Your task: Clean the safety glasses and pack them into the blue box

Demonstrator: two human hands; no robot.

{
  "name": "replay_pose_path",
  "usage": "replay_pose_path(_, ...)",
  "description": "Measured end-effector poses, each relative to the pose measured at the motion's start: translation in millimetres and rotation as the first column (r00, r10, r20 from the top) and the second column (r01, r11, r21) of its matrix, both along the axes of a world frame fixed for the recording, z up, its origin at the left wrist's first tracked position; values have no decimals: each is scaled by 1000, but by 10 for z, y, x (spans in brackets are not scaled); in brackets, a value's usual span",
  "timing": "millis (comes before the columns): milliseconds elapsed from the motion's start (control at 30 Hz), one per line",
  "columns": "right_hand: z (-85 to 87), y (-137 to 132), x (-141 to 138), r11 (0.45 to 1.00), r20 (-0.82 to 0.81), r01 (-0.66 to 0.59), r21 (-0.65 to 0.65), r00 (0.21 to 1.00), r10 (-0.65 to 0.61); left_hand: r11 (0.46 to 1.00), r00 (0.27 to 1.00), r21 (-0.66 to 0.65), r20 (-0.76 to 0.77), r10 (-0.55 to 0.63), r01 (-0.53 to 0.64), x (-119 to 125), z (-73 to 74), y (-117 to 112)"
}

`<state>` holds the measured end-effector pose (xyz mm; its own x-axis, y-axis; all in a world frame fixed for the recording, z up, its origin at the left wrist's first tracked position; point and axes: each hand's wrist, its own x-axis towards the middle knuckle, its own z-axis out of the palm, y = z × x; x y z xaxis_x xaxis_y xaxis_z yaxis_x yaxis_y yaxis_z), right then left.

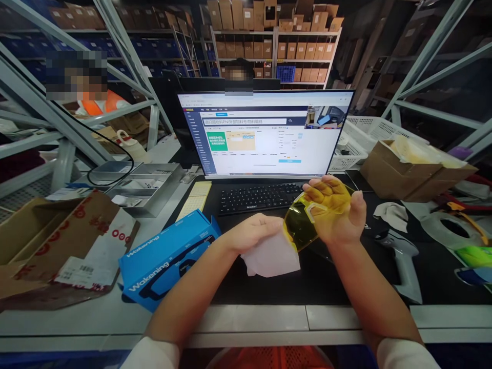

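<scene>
My right hand (340, 215) is closed round a pair of yellow-lensed glasses (303, 225), held above the black desk mat in front of the keyboard (257, 197). My left hand (253, 233) grips a white cloth (272, 256) and presses it against the lower edge of the yellow lens. A blue "Wakening" box (165, 259) lies open on its side just left of my left forearm.
A monitor (265, 133) stands behind the keyboard. An opened cardboard box (57, 246) and a metal tray (146, 187) sit at left. At right lie a barcode scanner (402, 256), another cardboard box (407, 171), white baskets (365, 136) and more glasses (461, 225). Other people sit behind.
</scene>
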<state>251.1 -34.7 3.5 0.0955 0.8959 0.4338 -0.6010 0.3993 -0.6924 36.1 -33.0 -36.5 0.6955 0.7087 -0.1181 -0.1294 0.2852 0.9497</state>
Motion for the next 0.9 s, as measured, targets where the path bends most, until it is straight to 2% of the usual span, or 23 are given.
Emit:
replay_pose_path(200, 23, -54, 22, 1000, 44, 24, 1, 999, -24, 988, 992, -150, 113, 55, -38, 109, 72, -51)
replay_pose_path(367, 30, -98, -7, 999, 66, 38, 38, 997, -40, 956, 964, -219, 140, 228, -194, 212, 136, -94)
replay_pose_path(567, -24, -62, -47, 995, 109, -40, 95, 994, 30, 923, 919, -219, 167, 356, -317, 240, 177, -120)
replay_pose_path(800, -61, -41, -58, 990, 187, -139, 31, 974, 131, 920, 908, -120, 158, 388, -373, 237, 201, -127)
replay_pose_path(900, -61, -42, -50, 987, 243, -148, 57, 961, 130, 921, 908, -80, 151, 390, -382, 229, 186, -118)
